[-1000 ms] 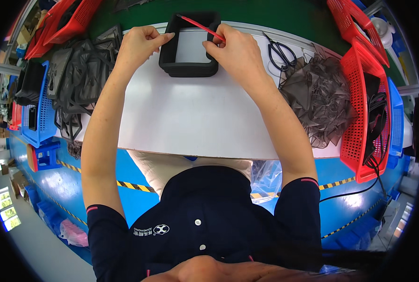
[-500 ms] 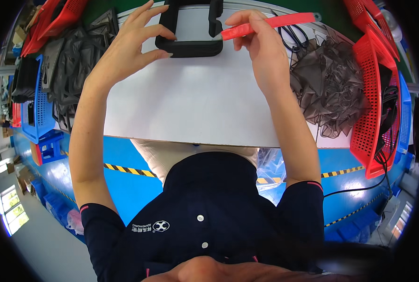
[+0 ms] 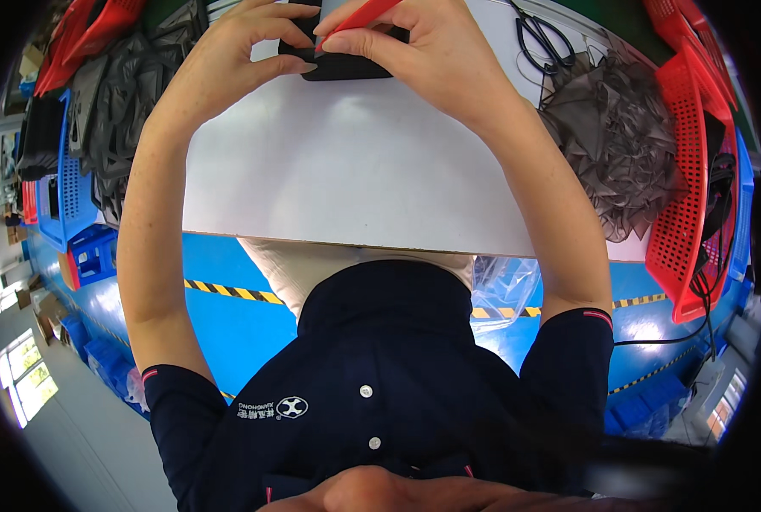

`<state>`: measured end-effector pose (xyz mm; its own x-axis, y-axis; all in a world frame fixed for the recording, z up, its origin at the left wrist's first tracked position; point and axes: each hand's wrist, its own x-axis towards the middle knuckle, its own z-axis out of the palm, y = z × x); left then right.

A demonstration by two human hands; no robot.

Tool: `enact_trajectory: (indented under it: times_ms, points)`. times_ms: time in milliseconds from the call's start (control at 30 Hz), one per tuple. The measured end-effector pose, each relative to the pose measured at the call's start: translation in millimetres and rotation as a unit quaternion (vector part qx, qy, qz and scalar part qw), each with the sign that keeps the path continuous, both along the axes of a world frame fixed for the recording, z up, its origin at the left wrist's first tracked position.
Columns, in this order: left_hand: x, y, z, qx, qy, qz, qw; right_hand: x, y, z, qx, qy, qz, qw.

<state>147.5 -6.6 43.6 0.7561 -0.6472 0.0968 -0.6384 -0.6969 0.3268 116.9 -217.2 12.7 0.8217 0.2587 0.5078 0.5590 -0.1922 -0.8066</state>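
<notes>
**Black frame (image 3: pixel 350 68) at the fingertips of both hands, far side out of view**

We find the frame directly beneath and between the two sets of fingers. Only part of its near side shows clearly; the hands cover much of the rest and the picture's upper edge cuts off the far side. We cannot tell whether it is one piece or several layers.

The left hand (image 3: pixel 227 64) has its thumb and a finger parted at the frame's left near corner; whether they grip it we cannot tell. The right hand (image 3: pixel 436 60) pinches a slim red tool (image 3: pixel 365 17) between thumb and fingers. Its lower end points toward the left fingertips; its upper end is cut off.

Beyond the right fingers, to the right, we note black-handled scissors (image 3: pixel 544 43), also cropped at the top, then a heap of dark mesh (image 3: pixel 606 141), its pieces too tangled to count. Left of the left fingers lie dark frames (image 3: pixel 128 94), partly behind the forearm. Nearer the body than all fingers, we see the white tabletop (image 3: pixel 346 171).
</notes>
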Motion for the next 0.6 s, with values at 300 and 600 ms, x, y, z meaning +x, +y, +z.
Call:
enact_trajectory:
  times_ms: [300,600]
  points:
    - [0.1,0.5,-3.5,0.003,-0.010,0.005,1.000,1.1,-0.6,-6.2,-0.082,-0.073,-0.006,0.994]
    - [1.7,4.2,-3.6,0.003,-0.011,-0.004,1.000,1.4,1.0,-16.1,-0.069,-0.147,-0.006,0.987]
